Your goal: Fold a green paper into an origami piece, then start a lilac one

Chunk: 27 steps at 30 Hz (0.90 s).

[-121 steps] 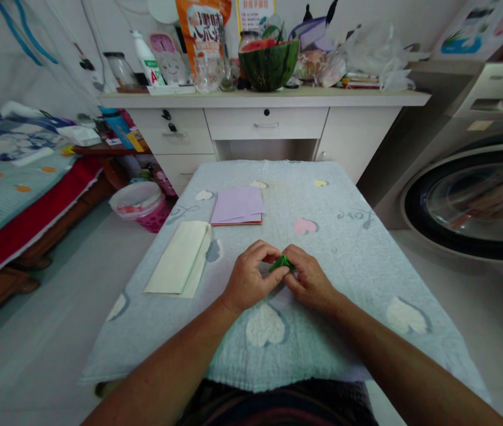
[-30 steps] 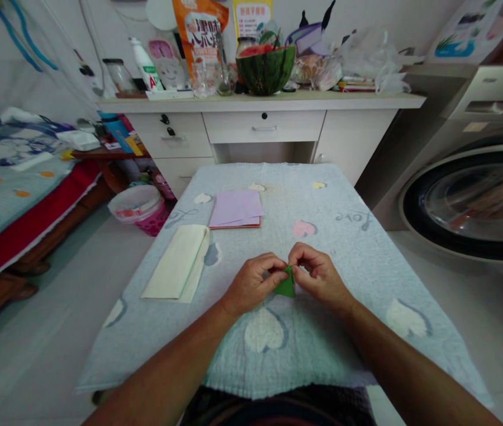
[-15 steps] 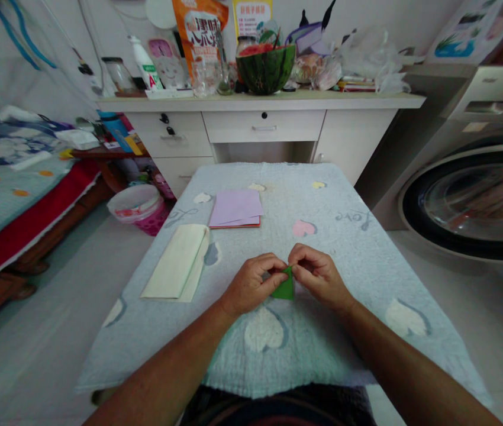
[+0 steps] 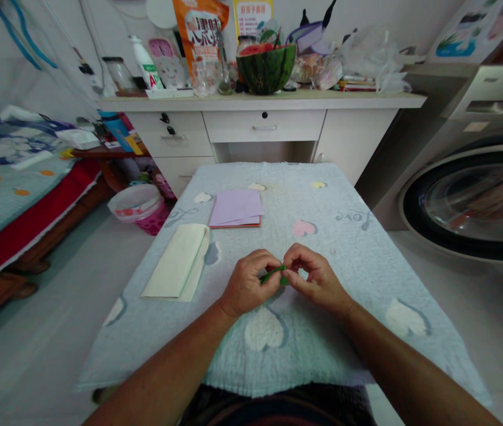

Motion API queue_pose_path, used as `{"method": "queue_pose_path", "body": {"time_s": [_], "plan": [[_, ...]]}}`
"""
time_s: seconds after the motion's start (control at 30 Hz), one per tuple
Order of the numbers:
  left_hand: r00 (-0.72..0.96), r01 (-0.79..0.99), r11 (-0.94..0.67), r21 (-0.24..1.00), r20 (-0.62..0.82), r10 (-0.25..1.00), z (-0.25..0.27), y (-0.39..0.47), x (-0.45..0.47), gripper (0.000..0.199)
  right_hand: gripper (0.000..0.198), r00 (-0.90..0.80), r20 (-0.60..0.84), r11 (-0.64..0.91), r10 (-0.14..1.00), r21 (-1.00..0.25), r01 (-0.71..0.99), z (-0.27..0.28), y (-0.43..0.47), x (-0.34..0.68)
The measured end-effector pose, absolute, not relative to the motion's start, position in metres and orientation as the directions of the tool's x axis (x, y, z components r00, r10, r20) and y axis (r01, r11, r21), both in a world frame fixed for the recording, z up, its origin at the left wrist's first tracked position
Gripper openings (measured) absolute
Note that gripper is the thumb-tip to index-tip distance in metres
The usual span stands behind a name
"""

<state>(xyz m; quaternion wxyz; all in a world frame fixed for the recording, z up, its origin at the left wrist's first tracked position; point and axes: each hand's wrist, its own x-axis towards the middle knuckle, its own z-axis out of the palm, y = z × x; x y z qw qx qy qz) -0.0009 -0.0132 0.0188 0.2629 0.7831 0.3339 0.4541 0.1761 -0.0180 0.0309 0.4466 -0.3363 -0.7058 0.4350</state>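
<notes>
A small folded piece of green paper (image 4: pixel 273 273) is held between my two hands above the cloth-covered table (image 4: pixel 322 349). My left hand (image 4: pixel 251 281) pinches its left part between thumb and fingers. The fingertips of my right hand (image 4: pixel 316 275) grip its right end, close against the left fingertips. Mostly the paper's edge shows, and much of it is hidden by my fingers. Beyond my hands, to the left, lies a stack of square paper (image 4: pixel 237 205) with a purple sheet on top. Nearer on the left is a folded pale cream sheet (image 4: pixel 174 263).
Past the table stands a white cabinet (image 4: pixel 264 125) bearing a cut watermelon (image 4: pixel 265 70), bottles, jars and bags. A washing machine (image 4: pixel 477 177) is at the right. On the left are a bed (image 4: pixel 21 189) and a pink waste bin (image 4: pixel 151 220).
The green paper has tipped from showing its flat face to showing mostly its edge. My right fingertips have shifted slightly left, and both hands keep hold.
</notes>
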Motion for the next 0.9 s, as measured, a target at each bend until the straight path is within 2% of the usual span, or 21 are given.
{"method": "queue_pose_path", "body": {"time_s": [0.23, 0.4, 0.53, 0.67, 0.9], "plan": [[0.404, 0.245, -0.615, 0.749, 0.498, 0.767, 0.0204, -0.0107, -0.0033, 0.006, 0.007, -0.377, 0.361, 0.426, 0.853, -0.899, 0.103, 0.0304, -0.0161, 0.1791], [0.443, 0.282, -0.556, 0.782, 0.408, 0.798, 0.0213, -0.0098, -0.0017, 0.002, 0.011, -0.34, 0.316, 0.36, 0.886, -0.93, 0.073, 0.03, -0.0158, 0.1786], [0.43, 0.31, -0.51, 0.802, 0.36, 0.828, 0.018, -0.0089, -0.0006, 0.016, 0.012, -0.345, 0.27, 0.313, 0.899, -0.947, 0.075, 0.0275, -0.0151, 0.1768], [0.427, 0.318, -0.501, 0.805, 0.351, 0.834, 0.0145, -0.008, -0.0002, 0.017, 0.012, -0.353, 0.304, 0.371, 0.885, -0.918, 0.14, 0.0237, -0.0131, 0.176], [0.447, 0.331, -0.421, 0.844, 0.253, 0.858, 0.0163, -0.0056, -0.0008, 0.02, 0.014, -0.34, 0.31, 0.365, 0.888, -0.924, 0.113, 0.0263, -0.0118, 0.1791]]}}
